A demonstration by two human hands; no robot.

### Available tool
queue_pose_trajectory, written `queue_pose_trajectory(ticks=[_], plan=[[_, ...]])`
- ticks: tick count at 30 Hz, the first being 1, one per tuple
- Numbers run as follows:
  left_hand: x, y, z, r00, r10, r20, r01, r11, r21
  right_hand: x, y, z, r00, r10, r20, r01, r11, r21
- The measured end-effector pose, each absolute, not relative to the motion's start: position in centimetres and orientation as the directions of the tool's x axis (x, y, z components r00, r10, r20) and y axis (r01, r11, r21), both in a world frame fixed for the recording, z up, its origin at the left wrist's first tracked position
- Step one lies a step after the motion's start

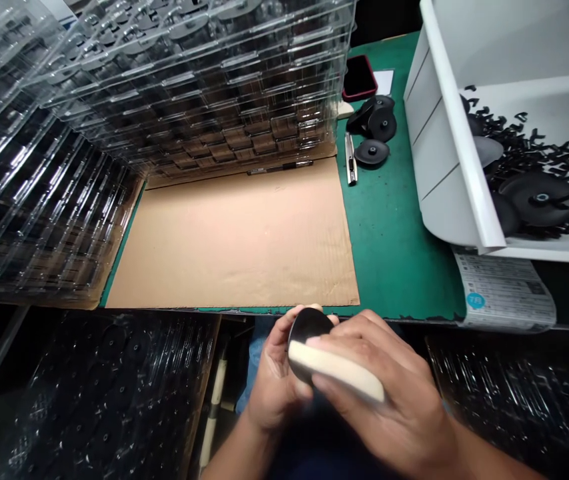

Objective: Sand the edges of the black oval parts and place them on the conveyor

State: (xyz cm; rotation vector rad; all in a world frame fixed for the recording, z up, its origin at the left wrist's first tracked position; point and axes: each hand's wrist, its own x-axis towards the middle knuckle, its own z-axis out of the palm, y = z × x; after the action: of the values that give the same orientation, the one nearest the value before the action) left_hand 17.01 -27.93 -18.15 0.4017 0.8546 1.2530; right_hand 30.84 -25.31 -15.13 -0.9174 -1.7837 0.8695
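My left hand (275, 381) is closed around the edge of a round black plastic disc (309, 325), just off the front edge of the table. In my right hand (389, 383) is a cream-coloured pad (337, 365), which looks like a sponge or felt block. One end of the pad lies against the face of the disc. Part of the disc is hidden behind the pad and my fingers. The right hand is slightly blurred.
Stacked clear plastic trays (244, 87) stand at the back and left. A cardboard sheet (234, 247) covers the green table (389, 233). Beyond it lie a pen (279, 168), a box cutter (350, 160) and black discs (372, 153). A white bin (434, 147) holds small black parts.
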Motion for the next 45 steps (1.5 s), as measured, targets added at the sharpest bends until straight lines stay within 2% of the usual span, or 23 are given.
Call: queue_pose_trajectory(ticks=[3,13,19,22,27,29,31,34,36,38,41,43,45], plan=[[17.0,-27.9,-18.0,0.071,0.935,-0.348,-0.657,0.306,0.689,30.2,-25.2,-15.0,-0.267,0.869,0.416,0.217,0.474,-0.853],[16.7,-28.5,-18.4,0.067,0.903,-0.425,-0.669,0.357,0.652,32.1,-26.4,-15.4,-0.455,0.843,0.285,0.21,0.413,-0.886],[16.4,-28.4,-18.8,0.14,0.893,-0.427,-0.661,0.406,0.631,33.8,-26.8,-15.9,-0.504,0.837,0.212,0.308,0.403,-0.862],[15.6,-28.2,-18.9,0.223,0.874,-0.431,-0.649,0.463,0.603,35.2,-27.2,-16.7,-0.434,0.884,0.176,0.387,0.359,-0.849],[15.0,-27.6,-18.9,0.384,0.85,-0.36,-0.687,0.524,0.503,36.7,-26.7,-17.4,-0.216,0.944,0.249,0.469,0.324,-0.822],[15.1,-27.5,-19.0,0.437,0.838,-0.325,-0.695,0.545,0.469,36.5,-26.0,-17.0,-0.232,0.945,0.231,0.418,0.311,-0.853],[15.2,-27.5,-19.1,0.486,0.81,-0.33,-0.666,0.587,0.46,35.9,-25.2,-16.2,-0.308,0.936,0.17,0.296,0.264,-0.918],[15.1,-27.6,-19.3,0.523,0.763,-0.38,-0.556,0.644,0.526,34.9,-24.1,-15.1,-0.524,0.851,0.047,0.134,0.137,-0.981],[14.9,-27.7,-19.6,0.55,0.729,-0.408,-0.464,0.672,0.577,34.3,-23.6,-14.7,-0.648,0.761,-0.021,0.103,0.061,-0.993],[14.7,-27.6,-19.8,0.556,0.709,-0.433,-0.408,0.687,0.602,33.9,-23.4,-14.8,-0.701,0.713,-0.029,0.071,0.03,-0.997],[14.4,-27.2,-20.0,0.503,0.734,-0.457,-0.414,0.669,0.617,33.7,-23.8,-15.6,-0.646,0.763,0.014,-0.031,-0.007,-1.0],[14.4,-27.1,-19.8,0.383,0.823,-0.42,-0.445,0.563,0.697,33.5,-24.3,-16.4,-0.509,0.86,-0.014,-0.118,-0.086,-0.989],[14.5,-27.1,-19.6,0.25,0.914,-0.32,-0.463,0.403,0.79,33.0,-25.0,-17.1,-0.397,0.915,-0.067,-0.23,-0.17,-0.958]])
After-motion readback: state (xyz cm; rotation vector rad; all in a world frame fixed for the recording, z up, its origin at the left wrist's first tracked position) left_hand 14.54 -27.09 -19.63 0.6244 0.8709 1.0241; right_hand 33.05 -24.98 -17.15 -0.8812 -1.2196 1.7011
